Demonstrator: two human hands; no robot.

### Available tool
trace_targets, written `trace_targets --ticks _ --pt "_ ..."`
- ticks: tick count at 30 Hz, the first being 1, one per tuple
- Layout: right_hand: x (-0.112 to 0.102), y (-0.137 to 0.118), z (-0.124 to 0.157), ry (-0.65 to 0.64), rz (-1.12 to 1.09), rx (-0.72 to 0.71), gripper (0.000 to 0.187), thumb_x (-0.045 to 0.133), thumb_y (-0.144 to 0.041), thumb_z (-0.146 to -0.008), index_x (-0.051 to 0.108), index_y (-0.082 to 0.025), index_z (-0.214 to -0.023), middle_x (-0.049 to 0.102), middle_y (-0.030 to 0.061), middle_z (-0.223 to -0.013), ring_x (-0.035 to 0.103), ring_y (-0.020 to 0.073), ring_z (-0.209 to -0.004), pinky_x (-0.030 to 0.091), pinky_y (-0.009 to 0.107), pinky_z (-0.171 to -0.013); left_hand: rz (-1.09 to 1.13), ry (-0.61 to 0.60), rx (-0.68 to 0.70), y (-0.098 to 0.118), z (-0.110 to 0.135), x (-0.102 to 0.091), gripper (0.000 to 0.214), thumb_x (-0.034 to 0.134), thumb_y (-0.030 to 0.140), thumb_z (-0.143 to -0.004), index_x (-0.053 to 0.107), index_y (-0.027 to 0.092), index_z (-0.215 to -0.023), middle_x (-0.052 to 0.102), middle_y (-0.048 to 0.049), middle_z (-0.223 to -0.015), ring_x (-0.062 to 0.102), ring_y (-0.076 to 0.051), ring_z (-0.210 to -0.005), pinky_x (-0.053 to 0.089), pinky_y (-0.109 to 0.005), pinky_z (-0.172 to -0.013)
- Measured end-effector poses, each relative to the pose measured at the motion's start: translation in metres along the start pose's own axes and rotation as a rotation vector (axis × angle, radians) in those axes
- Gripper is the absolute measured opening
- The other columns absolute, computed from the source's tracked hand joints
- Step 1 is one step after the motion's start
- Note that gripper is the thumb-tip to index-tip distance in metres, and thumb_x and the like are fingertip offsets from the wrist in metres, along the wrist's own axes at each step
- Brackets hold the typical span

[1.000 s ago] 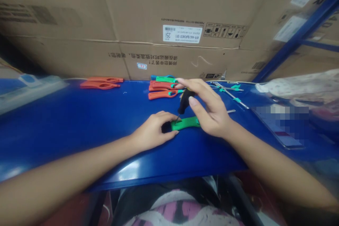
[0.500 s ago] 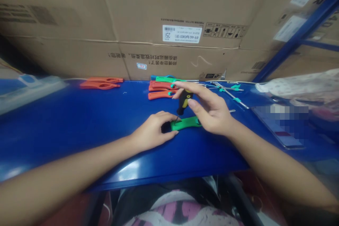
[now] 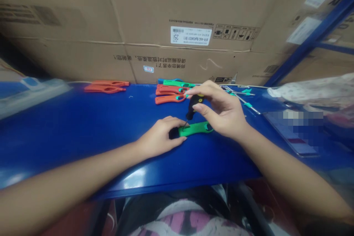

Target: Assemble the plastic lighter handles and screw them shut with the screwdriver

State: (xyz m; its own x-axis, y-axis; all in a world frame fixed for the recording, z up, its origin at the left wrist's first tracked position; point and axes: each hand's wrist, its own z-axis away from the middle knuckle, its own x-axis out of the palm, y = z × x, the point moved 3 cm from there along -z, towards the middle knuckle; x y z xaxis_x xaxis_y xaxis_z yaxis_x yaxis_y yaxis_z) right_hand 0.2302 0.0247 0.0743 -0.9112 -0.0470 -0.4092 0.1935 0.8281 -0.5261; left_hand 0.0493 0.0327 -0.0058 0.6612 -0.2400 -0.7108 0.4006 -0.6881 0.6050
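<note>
Now the right hand [image 3: 227, 116], pinching the screwdriver [image 3: 191, 111], uncovers more green handle [image 3: 195, 128], left hand [image 3: 157, 136] clasping it.

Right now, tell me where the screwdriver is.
In the head view, just right of centre: the screwdriver is in the right hand, its tip at the left end of the green handle.

My feed is dim, with white glare on the near part of the desk [image 3: 83, 125]. The right hand [image 3: 225, 112] looks fairly clear, the side edges smear and stretch, and blocky pixels hide part of the phone [image 3: 289, 132].
</note>
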Motion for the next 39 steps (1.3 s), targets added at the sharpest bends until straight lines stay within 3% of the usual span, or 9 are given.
trace_targets --ticks 3,7,9,14,19,24,30,34,39 --pt "-0.003 -0.002 -0.001 0.095 0.188 -0.064 0.025 0.072 -0.026 -0.089 0.074 -0.023 -0.114 0.067 0.0062 -0.098 0.064 0.019 -0.089 0.056 0.039 -0.089 -0.001 0.004 0.0 -0.001 0.0 0.0 0.03 0.073 0.023 -0.085 0.069 0.017 -0.114 0.075 -0.0065 -0.115 0.068 -0.023 -0.107 0.054 -0.039 -0.098" --pt "-0.002 0.0 -0.002 -0.107 -0.018 -0.04 0.04 0.05 -0.019 -0.101 0.059 -0.025 -0.14 0.065 0.0094 -0.127 0.063 0.0207 -0.113 0.053 0.042 -0.099 0.002 0.002 0.005 0.0 -0.001 0.001 0.028 0.073 0.024 -0.086 0.069 0.018 -0.113 0.075 -0.0062 -0.116 0.068 -0.023 -0.109 0.053 -0.04 -0.099" --pt "-0.001 0.0 -0.002 -0.169 -0.118 -0.039 0.038 0.053 -0.019 -0.1 0.062 -0.026 -0.136 0.068 0.008 -0.124 0.065 0.02 -0.109 0.055 0.04 -0.095 -0.005 0.001 0.003 0.0 0.0 0.001 0.028 0.073 0.024 -0.085 0.069 0.018 -0.112 0.075 -0.0058 -0.116 0.068 -0.023 -0.108 0.053 -0.039 -0.098" --pt "-0.004 -0.006 -0.003 0.057 0.098 -0.138 0.029 0.076 -0.022 -0.085 0.075 -0.026 -0.113 0.072 0.0038 -0.101 0.065 0.0176 -0.088 0.056 0.036 -0.086 -0.03 0.017 0.016 -0.001 0.0 0.001 0.029 0.075 0.022 -0.084 0.069 0.017 -0.112 0.075 -0.0064 -0.112 0.069 -0.023 -0.104 0.054 -0.038 -0.096" --pt "0.002 -0.007 -0.003 -0.176 -0.096 -0.089 0.038 0.052 -0.019 -0.101 0.063 -0.026 -0.136 0.07 0.0068 -0.122 0.064 0.0201 -0.11 0.054 0.041 -0.095 -0.021 0.013 0.009 -0.001 0.0 0.002 0.028 0.074 0.024 -0.084 0.07 0.019 -0.111 0.075 -0.0051 -0.113 0.069 -0.023 -0.105 0.054 -0.039 -0.097" --pt "-0.004 -0.002 -0.003 0.093 0.133 -0.096 0.023 0.076 -0.027 -0.086 0.076 -0.025 -0.109 0.069 0.0036 -0.094 0.063 0.0175 -0.084 0.057 0.037 -0.083 -0.017 0.009 0.005 0.0 -0.001 0.001 0.03 0.074 0.024 -0.084 0.069 0.019 -0.113 0.075 -0.0054 -0.113 0.069 -0.023 -0.105 0.053 -0.039 -0.097" --pt "-0.006 0.005 -0.004 -0.12 0.021 -0.057 0.034 0.053 -0.027 -0.101 0.063 -0.025 -0.134 0.068 0.0078 -0.113 0.064 0.0207 -0.103 0.055 0.043 -0.092 -0.008 -0.008 0.0 0.001 -0.002 0.001 0.027 0.073 0.025 -0.086 0.069 0.019 -0.112 0.074 -0.0053 -0.116 0.067 -0.023 -0.108 0.052 -0.04 -0.098" --pt "-0.01 0.0 -0.005 0.066 0.206 -0.149 0.023 0.073 -0.033 -0.089 0.074 -0.024 -0.11 0.065 0.0038 -0.09 0.062 0.0171 -0.081 0.057 0.036 -0.078 -0.022 0.002 0.009 0.001 -0.001 0.001 0.028 0.073 0.025 -0.086 0.069 0.018 -0.113 0.074 -0.0055 -0.114 0.068 -0.023 -0.107 0.053 -0.039 -0.098" --pt "-0.006 -0.01 -0.007 -0.149 0.203 -0.242 0.036 0.047 -0.022 -0.101 0.063 -0.021 -0.133 0.065 0.0113 -0.125 0.061 0.0222 -0.117 0.052 0.043 -0.1 -0.034 0.007 0.009 0.002 -0.001 0.0 0.025 0.071 0.026 -0.087 0.07 0.019 -0.111 0.075 -0.005 -0.113 0.068 -0.022 -0.104 0.053 -0.038 -0.096"
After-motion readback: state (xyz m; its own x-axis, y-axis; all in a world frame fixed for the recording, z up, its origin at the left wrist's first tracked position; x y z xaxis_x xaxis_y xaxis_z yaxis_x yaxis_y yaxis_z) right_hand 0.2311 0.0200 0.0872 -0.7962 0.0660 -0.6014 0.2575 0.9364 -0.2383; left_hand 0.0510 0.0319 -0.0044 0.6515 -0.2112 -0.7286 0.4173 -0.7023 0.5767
